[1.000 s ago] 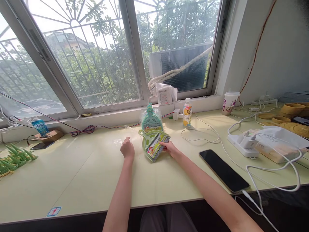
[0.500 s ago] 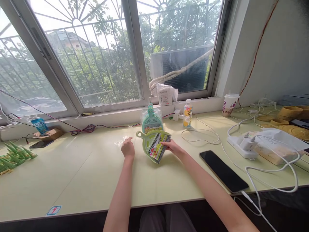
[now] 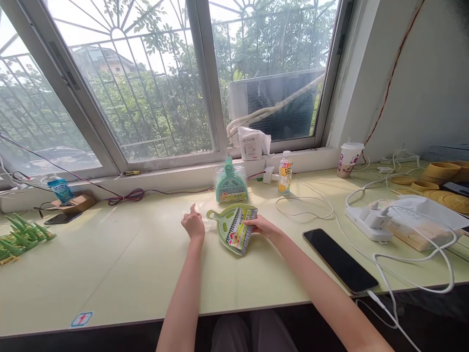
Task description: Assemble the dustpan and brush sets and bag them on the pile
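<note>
My right hand point(image 3: 261, 226) grips the right edge of a small light-green dustpan point(image 3: 226, 228) with a brush set point(image 3: 241, 229) in it, low over the pale green table point(image 3: 120, 266). My left hand point(image 3: 193, 225) is to the left of the dustpan's handle, fingers curled on a clear plastic wrapper point(image 3: 196, 211) lying on the table. Behind them a stack of teal dustpan sets point(image 3: 230, 185) in clear bags leans against the window sill.
A black phone point(image 3: 340, 259) lies to the right, with white cables point(image 3: 410, 274) and a power strip point(image 3: 368, 220) beyond. A yellow drink bottle point(image 3: 284, 171), a paper cup point(image 3: 349, 157) and a white packet point(image 3: 251, 143) stand near the sill. Green plastic pieces point(image 3: 18, 234) and a blue bottle point(image 3: 60, 189) are far left.
The dustpan set has been tilted down from upright to nearly flat on the table in my right hand. My left hand has shifted slightly and pinched the clear wrapper.
</note>
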`<action>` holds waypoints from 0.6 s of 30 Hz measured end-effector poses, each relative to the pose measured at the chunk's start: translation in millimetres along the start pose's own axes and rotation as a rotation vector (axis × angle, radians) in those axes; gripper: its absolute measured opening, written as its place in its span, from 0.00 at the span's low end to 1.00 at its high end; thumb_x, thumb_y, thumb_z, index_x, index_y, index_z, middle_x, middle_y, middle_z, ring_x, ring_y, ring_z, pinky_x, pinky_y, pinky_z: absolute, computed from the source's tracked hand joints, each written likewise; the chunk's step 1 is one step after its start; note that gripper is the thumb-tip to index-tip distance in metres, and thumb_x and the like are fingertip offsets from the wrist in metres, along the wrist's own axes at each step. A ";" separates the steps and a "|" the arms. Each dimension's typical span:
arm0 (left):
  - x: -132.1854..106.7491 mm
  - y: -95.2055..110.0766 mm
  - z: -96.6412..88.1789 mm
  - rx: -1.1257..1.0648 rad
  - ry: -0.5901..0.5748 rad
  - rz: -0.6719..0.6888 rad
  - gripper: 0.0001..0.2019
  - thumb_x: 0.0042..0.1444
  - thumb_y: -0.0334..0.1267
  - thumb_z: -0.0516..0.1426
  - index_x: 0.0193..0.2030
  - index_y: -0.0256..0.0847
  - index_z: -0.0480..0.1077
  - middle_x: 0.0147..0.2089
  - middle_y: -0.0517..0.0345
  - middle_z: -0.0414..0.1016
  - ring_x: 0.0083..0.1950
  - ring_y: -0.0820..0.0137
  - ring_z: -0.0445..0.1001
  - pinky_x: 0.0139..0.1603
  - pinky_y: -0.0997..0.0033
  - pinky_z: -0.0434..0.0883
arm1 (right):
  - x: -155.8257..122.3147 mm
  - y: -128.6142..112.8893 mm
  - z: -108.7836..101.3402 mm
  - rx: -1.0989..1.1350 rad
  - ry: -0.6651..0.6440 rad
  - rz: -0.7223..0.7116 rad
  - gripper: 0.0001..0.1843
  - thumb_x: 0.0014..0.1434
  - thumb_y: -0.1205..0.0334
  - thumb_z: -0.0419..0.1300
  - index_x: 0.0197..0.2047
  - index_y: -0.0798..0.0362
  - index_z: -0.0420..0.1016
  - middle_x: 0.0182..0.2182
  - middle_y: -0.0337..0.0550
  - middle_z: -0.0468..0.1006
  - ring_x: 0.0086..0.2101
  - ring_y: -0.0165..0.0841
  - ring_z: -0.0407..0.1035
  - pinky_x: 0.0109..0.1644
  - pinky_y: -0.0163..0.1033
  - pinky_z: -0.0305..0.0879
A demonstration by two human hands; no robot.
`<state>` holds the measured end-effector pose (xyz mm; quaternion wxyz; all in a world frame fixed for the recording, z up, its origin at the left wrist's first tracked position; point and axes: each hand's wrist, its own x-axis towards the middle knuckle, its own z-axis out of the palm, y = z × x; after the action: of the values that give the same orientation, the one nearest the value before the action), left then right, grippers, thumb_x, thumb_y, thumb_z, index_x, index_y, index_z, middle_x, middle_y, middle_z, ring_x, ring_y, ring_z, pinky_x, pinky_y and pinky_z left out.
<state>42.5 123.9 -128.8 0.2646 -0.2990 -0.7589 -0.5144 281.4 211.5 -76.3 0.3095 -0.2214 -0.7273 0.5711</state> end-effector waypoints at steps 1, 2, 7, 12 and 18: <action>1.0 -0.7 -1.3 -0.031 0.019 -0.038 0.25 0.58 0.30 0.52 0.63 0.40 0.57 0.41 0.50 0.76 0.50 0.61 0.67 0.53 0.60 0.59 | 1.1 0.5 -1.3 0.006 0.024 0.025 0.18 0.46 0.67 0.67 0.43 0.59 0.74 0.41 0.52 0.79 0.36 0.36 0.75 0.39 0.39 0.73; 1.9 -1.5 -2.3 -0.057 0.035 -0.069 0.25 0.57 0.31 0.53 0.62 0.40 0.57 0.41 0.52 0.77 0.50 0.61 0.68 0.54 0.60 0.58 | 2.3 0.9 -2.7 0.015 0.046 0.041 0.18 0.46 0.68 0.67 0.42 0.59 0.74 0.40 0.52 0.79 0.35 0.36 0.75 0.39 0.39 0.73; 4.3 -2.8 -2.3 -0.147 0.064 -0.110 0.23 0.57 0.32 0.55 0.60 0.42 0.58 0.40 0.56 0.78 0.48 0.61 0.69 0.54 0.61 0.57 | 4.4 0.9 -5.6 0.051 0.101 0.025 0.16 0.48 0.69 0.65 0.42 0.59 0.74 0.40 0.52 0.79 0.34 0.35 0.76 0.40 0.41 0.74; 3.6 2.7 0.3 -0.225 0.024 -0.013 0.20 0.58 0.33 0.55 0.57 0.43 0.60 0.41 0.58 0.77 0.45 0.64 0.70 0.55 0.63 0.57 | 0.1 -1.2 1.1 0.017 0.028 -0.008 0.18 0.48 0.68 0.66 0.44 0.59 0.74 0.41 0.52 0.79 0.37 0.38 0.76 0.41 0.42 0.74; 1.6 7.2 -1.0 -0.258 -0.005 0.085 0.13 0.58 0.32 0.53 0.50 0.45 0.67 0.40 0.59 0.77 0.43 0.67 0.71 0.56 0.62 0.56 | 0.3 0.3 3.1 0.022 0.037 -0.010 0.17 0.47 0.68 0.66 0.43 0.59 0.75 0.40 0.52 0.80 0.36 0.37 0.76 0.41 0.42 0.74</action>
<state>46.7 125.3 -122.8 0.2435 -0.3639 -0.6737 -0.5953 279.0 209.6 -77.0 0.3282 -0.2250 -0.7163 0.5732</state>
